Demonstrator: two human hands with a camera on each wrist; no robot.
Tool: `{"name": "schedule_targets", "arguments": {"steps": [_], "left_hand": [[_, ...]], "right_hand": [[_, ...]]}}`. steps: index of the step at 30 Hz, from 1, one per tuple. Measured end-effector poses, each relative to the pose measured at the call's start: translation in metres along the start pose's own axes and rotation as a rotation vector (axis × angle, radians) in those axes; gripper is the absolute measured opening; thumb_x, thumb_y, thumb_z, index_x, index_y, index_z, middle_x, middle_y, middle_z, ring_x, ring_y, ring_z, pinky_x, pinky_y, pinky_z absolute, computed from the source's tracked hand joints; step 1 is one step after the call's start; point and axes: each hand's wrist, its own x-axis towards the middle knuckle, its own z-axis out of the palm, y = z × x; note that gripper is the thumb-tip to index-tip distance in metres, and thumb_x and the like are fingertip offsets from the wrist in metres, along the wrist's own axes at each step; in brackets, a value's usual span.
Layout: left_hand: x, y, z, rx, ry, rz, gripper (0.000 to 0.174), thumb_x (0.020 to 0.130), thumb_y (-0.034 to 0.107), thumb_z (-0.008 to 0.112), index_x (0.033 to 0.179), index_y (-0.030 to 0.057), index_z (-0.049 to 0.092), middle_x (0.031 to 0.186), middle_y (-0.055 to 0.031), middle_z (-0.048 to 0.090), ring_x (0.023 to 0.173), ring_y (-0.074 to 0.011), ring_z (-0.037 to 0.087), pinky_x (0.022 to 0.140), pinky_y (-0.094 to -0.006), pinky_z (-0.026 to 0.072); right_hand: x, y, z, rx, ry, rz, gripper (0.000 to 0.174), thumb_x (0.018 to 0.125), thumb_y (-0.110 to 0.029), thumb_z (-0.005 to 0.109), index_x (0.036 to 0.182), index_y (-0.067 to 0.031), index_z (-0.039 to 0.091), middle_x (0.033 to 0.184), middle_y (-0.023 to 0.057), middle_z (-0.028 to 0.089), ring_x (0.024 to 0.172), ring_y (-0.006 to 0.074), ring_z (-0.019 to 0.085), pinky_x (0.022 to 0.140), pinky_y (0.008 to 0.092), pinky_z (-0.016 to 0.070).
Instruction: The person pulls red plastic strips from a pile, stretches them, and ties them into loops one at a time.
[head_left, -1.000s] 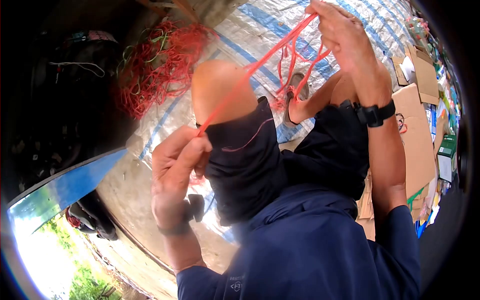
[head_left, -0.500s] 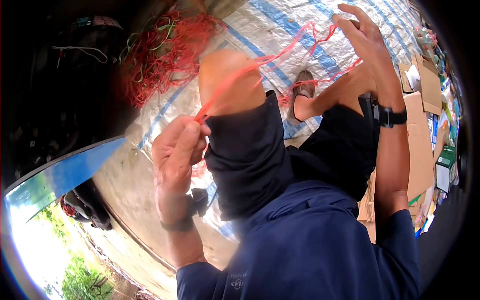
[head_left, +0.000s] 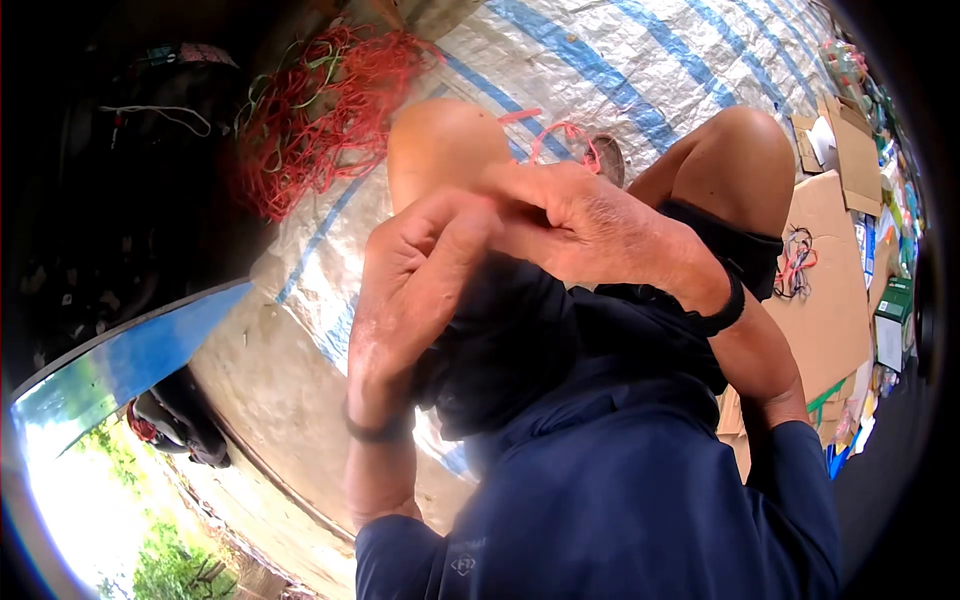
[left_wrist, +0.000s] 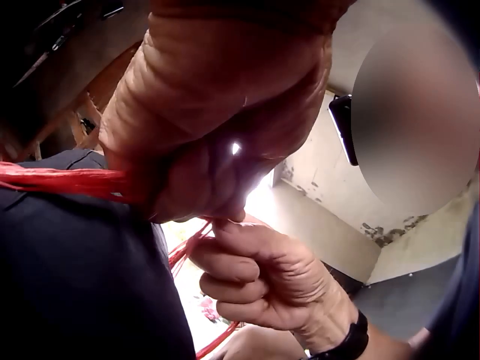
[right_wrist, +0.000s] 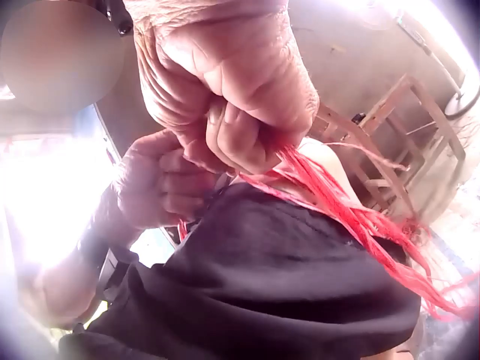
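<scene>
My left hand and right hand meet over the bent knee, fingertips together. Curled fingers of the left hand grip a bundle of red plastic strings, whose strands trail out of the fist in the left wrist view. In the right wrist view, the right hand is closed round red strands that hang down past the dark shorts. A loose loop of the red strings shows beyond the hands in the head view. The point where the fingers meet is hidden by the hands.
A big tangle of red strings lies on the white and blue striped sheet at upper left. To the right are flattened cardboard with a small string coil on it, and packaging litter. A blue panel stands at left.
My right hand has come down and left from its raised, far-out place to meet the left hand. The strings stretched between them have drawn in. The left hand has shifted slightly right.
</scene>
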Motion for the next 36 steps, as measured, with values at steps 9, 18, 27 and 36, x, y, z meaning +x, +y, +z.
{"name": "schedule_targets", "arguments": {"steps": [9, 18, 27, 36], "left_hand": [[-0.013, -0.005, -0.053, -0.062, 0.042, -0.020, 0.024, 0.100, 0.022, 0.057, 0.090, 0.0015, 0.059, 0.060, 0.0078, 0.038, 0.049, -0.0018, 0.028, 0.046, -0.0206, 0.0191], [-0.049, -0.034, -0.131, -0.277, 0.322, 0.107, 0.026, 0.100, 0.027, 0.057, 0.084, 0.0071, 0.054, 0.064, 0.0053, 0.038, 0.054, -0.0041, 0.031, 0.049, -0.0208, 0.0245], [-0.051, -0.035, -0.127, -0.278, 0.441, 0.073, 0.028, 0.101, 0.028, 0.055, 0.082, 0.0081, 0.052, 0.060, 0.0061, 0.029, 0.050, -0.0041, 0.023, 0.046, -0.0217, 0.0199], [-0.026, -0.007, -0.065, -0.350, 0.303, 0.074, 0.027, 0.103, 0.026, 0.051, 0.088, 0.0050, 0.056, 0.058, 0.0071, 0.028, 0.047, -0.0031, 0.021, 0.044, -0.0216, 0.0173]], "right_hand": [[0.006, 0.017, -0.041, 0.223, 0.260, 0.309, 0.020, 0.098, -0.021, 0.054, 0.093, -0.0049, 0.065, 0.064, -0.0069, 0.043, 0.055, 0.0016, 0.038, 0.047, 0.0206, 0.0298], [0.001, 0.077, -0.167, 0.706, 0.582, 0.282, 0.012, 0.099, -0.018, 0.050, 0.096, -0.0081, 0.056, 0.066, -0.0048, 0.047, 0.045, 0.0042, 0.036, 0.038, 0.0184, 0.0271], [-0.005, 0.079, -0.173, 0.115, 0.534, 0.398, 0.042, 0.099, -0.023, 0.059, 0.139, -0.0112, 0.054, 0.071, -0.0093, 0.039, 0.051, -0.0040, 0.028, 0.042, 0.0152, 0.0201], [0.024, -0.064, -0.093, 0.273, 0.492, 0.495, 0.014, 0.097, -0.014, 0.052, 0.102, -0.0032, 0.060, 0.065, -0.0046, 0.047, 0.046, 0.0028, 0.035, 0.041, 0.0202, 0.0251]]}}
